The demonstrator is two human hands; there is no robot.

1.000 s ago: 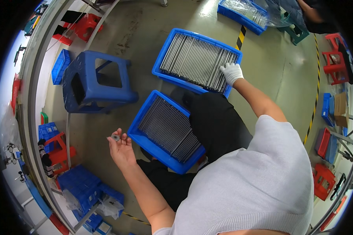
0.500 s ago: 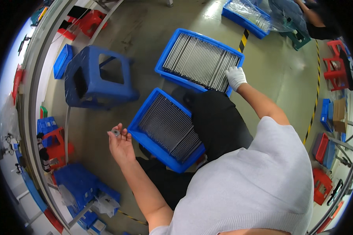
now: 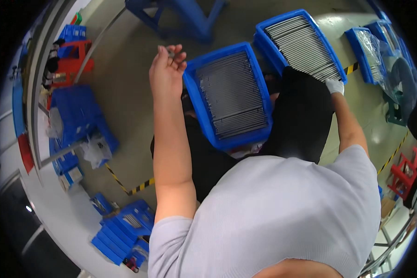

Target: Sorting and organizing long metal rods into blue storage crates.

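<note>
In my bare left hand (image 3: 168, 74) the fingers are curled round a small grey metal piece (image 3: 171, 54), held up just beyond the near blue bin's left corner. That near bin (image 3: 230, 143) sits between my legs, filled with close rows of thin dark-grey metal strips or rods (image 3: 231, 88). My right hand (image 3: 334, 86), in a white glove, rests at the near right corner of a second blue bin (image 3: 269, 50), touching its end. Lighter silvery strips or rods (image 3: 303, 44) fill this bin. The gloved fingers are mostly hidden, so their grip does not show.
A blue plastic stool (image 3: 185, 18) stands beyond my left hand. Further blue bins under clear plastic (image 3: 367, 55) lie at the far right, near a person in blue. Stacked blue crates (image 3: 74, 111) and a red stool (image 3: 74, 62) are at the left.
My view has swung left, so the bins appear further right and turned. My left hand still holds the metal piece; my gloved right hand stays by the second bin's end.
</note>
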